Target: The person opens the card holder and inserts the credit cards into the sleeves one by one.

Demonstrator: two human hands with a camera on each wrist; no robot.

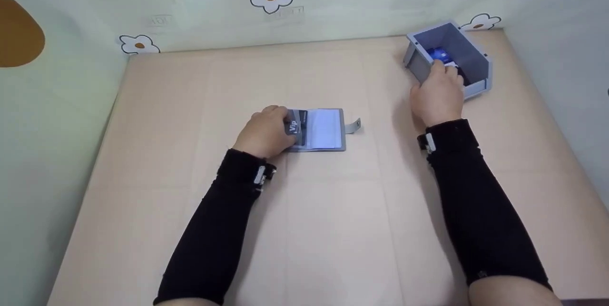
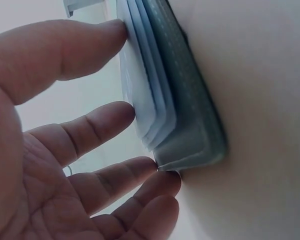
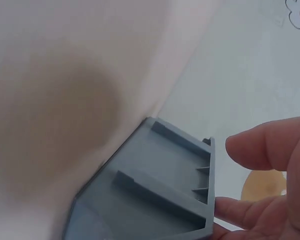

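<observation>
An opened card holder with clear sleeves lies on the table, a grey "Vip" card on its left side. My left hand rests at its left edge. The left wrist view shows thumb and fingertips touching the sleeves and the cover, fingers only slightly bent. My right hand reaches over the near left wall of a grey bin, which holds a blue card and other items. In the right wrist view, the thumb stays apart outside the wall; the fingertips are hidden inside.
The card holder's snap strap sticks out to the right. Behind the bin stands a pale wall with flower prints; other walls border the beige table left and right.
</observation>
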